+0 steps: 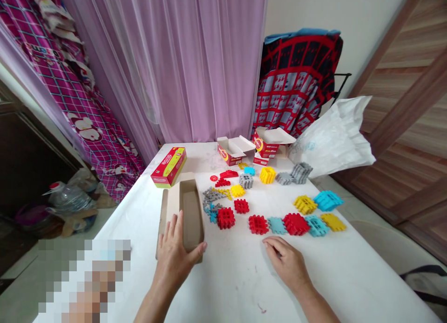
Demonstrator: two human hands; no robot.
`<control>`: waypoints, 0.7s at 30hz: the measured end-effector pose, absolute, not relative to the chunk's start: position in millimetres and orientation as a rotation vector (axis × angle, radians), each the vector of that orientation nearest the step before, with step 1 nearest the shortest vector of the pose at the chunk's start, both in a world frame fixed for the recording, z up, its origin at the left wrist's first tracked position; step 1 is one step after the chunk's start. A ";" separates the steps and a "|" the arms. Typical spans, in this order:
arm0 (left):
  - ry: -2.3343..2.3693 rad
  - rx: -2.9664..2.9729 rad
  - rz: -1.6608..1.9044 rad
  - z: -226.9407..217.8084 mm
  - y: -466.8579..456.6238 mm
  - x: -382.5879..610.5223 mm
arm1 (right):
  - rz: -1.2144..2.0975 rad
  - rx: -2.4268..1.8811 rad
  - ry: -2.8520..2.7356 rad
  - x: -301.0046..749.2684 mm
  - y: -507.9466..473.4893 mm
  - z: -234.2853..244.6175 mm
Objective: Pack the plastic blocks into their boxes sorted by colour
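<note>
- Left of centre in the frame: open cardboard box (191, 216), plain brown inside, lying on the white table (240, 281).
- Over the near part of the box: left hand (175, 243), fingers and thumb spread wide, fingers at the pale flap, thumb at the right edge.
- Lower right of centre: right hand (286, 261), narrow, fingers loosely folded in; cannot tell if holding anything.
- Just above the right hand, apart from it: row of red lattice block (258, 224), pale blue piece (277, 225), red stack (296, 224), turquoise block (317, 225) and yellow piece (334, 222).
- Above the row's right end: yellow block (305, 204) beside bright blue block (328, 200).
- Just right of the box: grey pieces (213, 195) and red cube (226, 218).
- Above the box in the frame: red-and-green carton (168, 168).
- Along the table's far end: two open red boxes (229, 156), white bag (331, 139) to their right.
- Upper middle: mauve curtain (209, 57).
</note>
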State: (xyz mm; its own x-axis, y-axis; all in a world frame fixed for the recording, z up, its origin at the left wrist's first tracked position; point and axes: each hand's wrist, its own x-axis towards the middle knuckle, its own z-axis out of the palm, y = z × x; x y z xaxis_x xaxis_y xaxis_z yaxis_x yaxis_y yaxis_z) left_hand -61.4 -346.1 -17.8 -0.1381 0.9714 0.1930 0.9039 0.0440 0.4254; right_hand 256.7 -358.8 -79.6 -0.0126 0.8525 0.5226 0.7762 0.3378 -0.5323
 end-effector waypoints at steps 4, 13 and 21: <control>2.156 1.973 0.726 -16.0 -347.1 -52.0 | 0.131 -1.435 -1.786 257.7 -358.8 -79.2; 2.284 1.872 0.681 -5.3 -349.0 -22.5 | 0.162 -1.412 -1.799 258.1 -359.3 -79.0; 2.254 1.952 0.716 -7.5 -343.6 -25.3 | 0.184 -1.418 -1.794 258.9 -359.6 -80.9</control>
State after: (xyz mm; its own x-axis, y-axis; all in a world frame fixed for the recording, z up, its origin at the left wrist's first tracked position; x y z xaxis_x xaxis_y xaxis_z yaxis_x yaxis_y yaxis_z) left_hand -25.3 -343.6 -7.5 -0.1878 0.9521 0.2413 0.9169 0.0818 0.3906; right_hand 258.9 -359.6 -80.9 -0.0267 0.8632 0.5041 0.7432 0.3544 -0.5675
